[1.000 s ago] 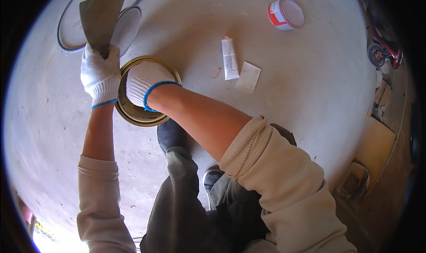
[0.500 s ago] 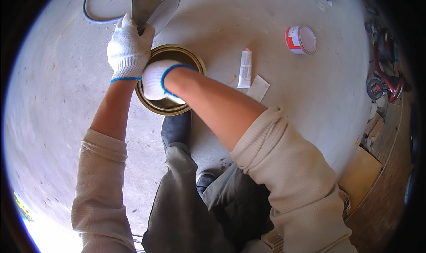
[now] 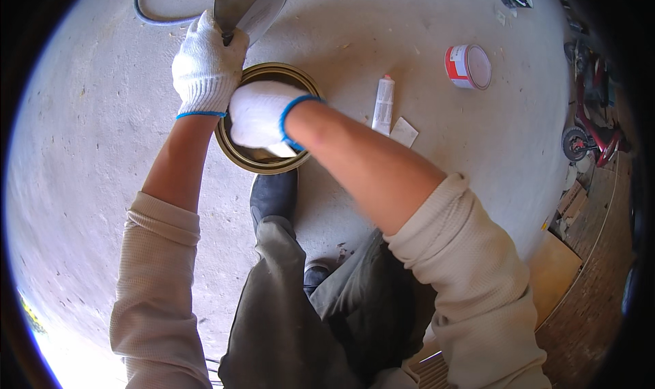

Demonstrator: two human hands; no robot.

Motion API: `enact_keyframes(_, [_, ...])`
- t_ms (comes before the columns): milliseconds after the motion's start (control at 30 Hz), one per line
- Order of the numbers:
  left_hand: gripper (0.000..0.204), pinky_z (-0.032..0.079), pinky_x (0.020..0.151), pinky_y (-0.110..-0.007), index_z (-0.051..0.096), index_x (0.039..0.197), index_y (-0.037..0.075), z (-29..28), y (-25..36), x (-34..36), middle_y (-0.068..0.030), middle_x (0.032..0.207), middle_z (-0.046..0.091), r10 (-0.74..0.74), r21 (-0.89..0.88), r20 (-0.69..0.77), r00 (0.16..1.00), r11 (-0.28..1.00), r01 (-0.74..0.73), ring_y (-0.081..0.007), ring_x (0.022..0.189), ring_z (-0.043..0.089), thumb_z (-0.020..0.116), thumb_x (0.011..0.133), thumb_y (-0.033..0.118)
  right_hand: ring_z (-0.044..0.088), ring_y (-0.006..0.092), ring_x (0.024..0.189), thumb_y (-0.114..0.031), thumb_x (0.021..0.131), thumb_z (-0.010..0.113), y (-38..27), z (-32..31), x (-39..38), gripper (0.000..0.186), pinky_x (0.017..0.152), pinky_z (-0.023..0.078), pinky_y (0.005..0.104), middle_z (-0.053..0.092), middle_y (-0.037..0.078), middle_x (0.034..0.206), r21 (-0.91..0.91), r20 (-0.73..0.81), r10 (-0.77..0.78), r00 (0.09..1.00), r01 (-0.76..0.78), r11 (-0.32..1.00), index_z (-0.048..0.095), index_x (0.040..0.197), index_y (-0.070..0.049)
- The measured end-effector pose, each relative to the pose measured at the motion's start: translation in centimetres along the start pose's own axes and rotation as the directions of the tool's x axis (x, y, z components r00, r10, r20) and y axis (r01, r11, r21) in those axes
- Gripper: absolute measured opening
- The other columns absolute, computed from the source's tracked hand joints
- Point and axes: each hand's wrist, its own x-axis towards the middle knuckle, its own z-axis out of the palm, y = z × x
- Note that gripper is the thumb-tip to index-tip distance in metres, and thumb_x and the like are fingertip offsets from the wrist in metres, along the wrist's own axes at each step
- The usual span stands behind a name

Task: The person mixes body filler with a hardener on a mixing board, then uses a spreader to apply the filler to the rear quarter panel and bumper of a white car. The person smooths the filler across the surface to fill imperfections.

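My left hand point(image 3: 210, 68), in a white knit glove with a blue cuff, is closed on a flat grey metal piece point(image 3: 239, 2) that widens upward like a blade. It sits at the upper left rim of a round gold-toned open can point(image 3: 310, 82). My gloved right hand point(image 3: 263, 116) reaches into the can's mouth; its fingers are hidden, so I cannot see what they hold. A small white edge shows beneath its wrist, kind unclear. Behind the metal piece is a pale oval disc point(image 3: 265, 17) with a dark rim.
On the concrete floor to the right lie a white tube point(image 3: 383, 106), a small pale flat piece point(image 3: 404, 132) and a red-and-white tin point(image 3: 469, 67). A hose point(image 3: 160, 21) curves at the far left. My boot point(image 3: 274, 197) stands just below the can.
My right hand has shifted rightward inside the can, its forearm swinging right too. My left hand stays closed on the metal piece. The whole view has shifted slightly.
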Motion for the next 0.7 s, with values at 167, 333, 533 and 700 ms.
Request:
enact_keyframes(167, [0.04, 0.058, 0.09, -0.05, 0.068, 0.118, 0.004, 0.1, -0.2, -0.2, -0.02, 0.115, 0.073, -0.014, 0.021, -0.033, 0.999, 1.0, 0.015, -0.0419, 0.102, 0.073, 0.07, 0.092, 0.034, 0.073, 0.0431, 0.08, -0.034, 0.094, 0.062, 2.1, -3.3, -3.5, 0.04, 0.076, 0.059, 0.0515, 0.074, 0.025, 0.086, -0.072, -0.172, 0.183, 0.968, -0.198, 0.978, 0.079, 0.087, 0.0])
enact_keyframes(333, [0.038, 0.059, 0.088, -0.05, 0.067, 0.121, 0.007, -0.3, -0.4, -0.4, -0.0191, 0.115, 0.071, -0.035, -0.06, -0.061, 0.998, 0.998, 0.031, -0.0408, 0.1, 0.072, 0.069, 0.092, 0.031, 0.068, 0.0431, 0.074, -0.057, 0.099, 0.057, 1.1, -5.2, -7.5, 0.06, 0.072, 0.055, 0.048, 0.069, 0.024, 0.078, -0.056, -0.146, 0.269, 0.952, -0.279, 0.959, 0.077, 0.089, -0.002])
enact_keyframes(533, [0.034, 0.06, 0.085, -0.048, 0.069, 0.111, 0.005, -3.7, -3.4, -0.5, -0.0195, 0.1, 0.075, -0.176, -0.217, -0.26, 0.949, 0.969, 0.12, -0.0392, 0.093, 0.075, 0.074, 0.088, 0.029, 0.073, 0.0265, 0.089, -0.022, 0.097, 0.068, 2.2, -6.5, -13.9, 0.032, 0.083, 0.056, 0.0356, 0.076, 0.02, 0.1, 0.188, -0.327, 0.09, 0.941, -0.029, 0.982, 0.072, 0.112, 0.007])
enact_keyframes(700, [0.052, 0.059, 0.092, -0.041, 0.068, 0.118, -0.004, -8.7, -6.9, -3.6, -0.0213, 0.109, 0.077, -0.521, -0.52, -0.315, 0.793, 0.794, 0.315, -0.029, 0.097, 0.075, 0.081, 0.082, 0.031, 0.072, 0.0193, 0.099, -0.013, 0.095, 0.073, 2.7, -6.8, -16.1, 0.031, 0.091, 0.056, 0.032, 0.077, 0.016, 0.11, 0.374, -0.336, 0.233, 0.913, -0.098, 0.922, 0.072, 0.117, 0.009])
